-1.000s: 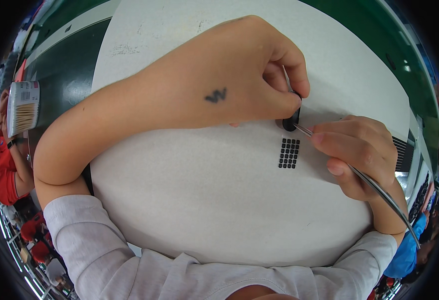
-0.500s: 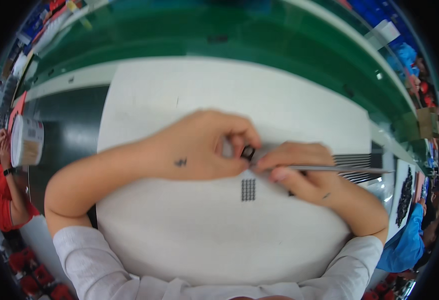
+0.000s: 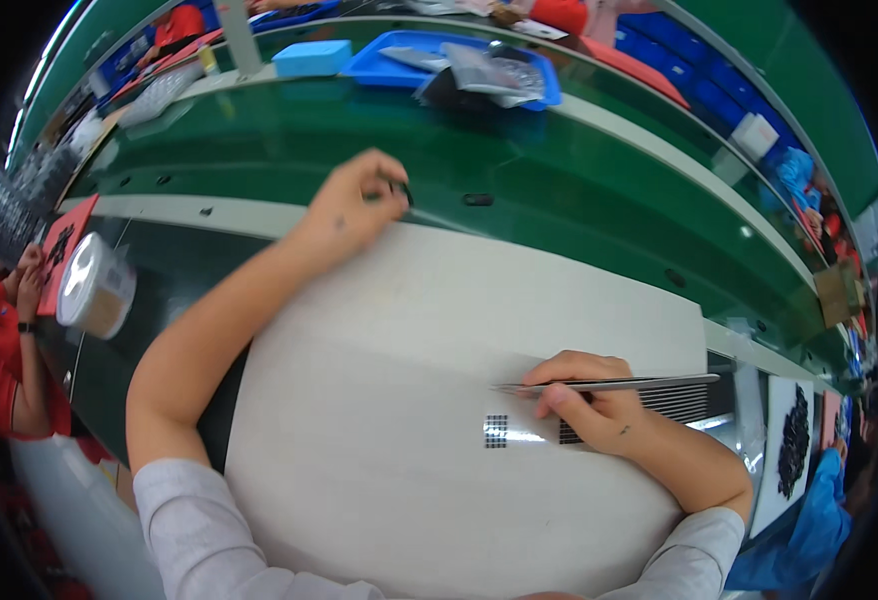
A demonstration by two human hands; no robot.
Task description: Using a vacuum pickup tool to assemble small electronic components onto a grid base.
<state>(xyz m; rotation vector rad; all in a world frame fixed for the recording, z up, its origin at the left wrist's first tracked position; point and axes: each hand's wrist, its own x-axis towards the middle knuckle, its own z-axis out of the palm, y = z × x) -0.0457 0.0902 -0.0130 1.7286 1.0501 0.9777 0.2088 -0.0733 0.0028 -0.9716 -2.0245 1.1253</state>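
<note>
My left hand (image 3: pixel 351 208) is stretched out to the far edge of the white work surface (image 3: pixel 379 480). Its fingers pinch a small black piece (image 3: pixel 402 192) over the rim of the green belt. Lower right, my right hand (image 3: pixel 599 405) grips metal tweezers (image 3: pixel 669 382) like a pen, tips pointing left. Under and beside that hand lies a sheet with black stripes (image 3: pixel 677 402). A small grid of black pieces (image 3: pixel 496 431) sits on the sheet's shiny left part, below the tweezer tips.
Small black parts (image 3: pixel 477 200) lie on the green belt (image 3: pixel 579 210). Beyond it are a blue tray (image 3: pixel 374 68) with plastic bags and a light blue box (image 3: pixel 312 58). A white tub (image 3: pixel 97 285) stands left, near a person in red. Dark parts (image 3: pixel 792 440) cover a white board, right.
My left hand has moved away from the tweezers, up and left to the belt, carrying the black piece. My right hand stays near the sheet with the tweezers. The view has tilted upward.
</note>
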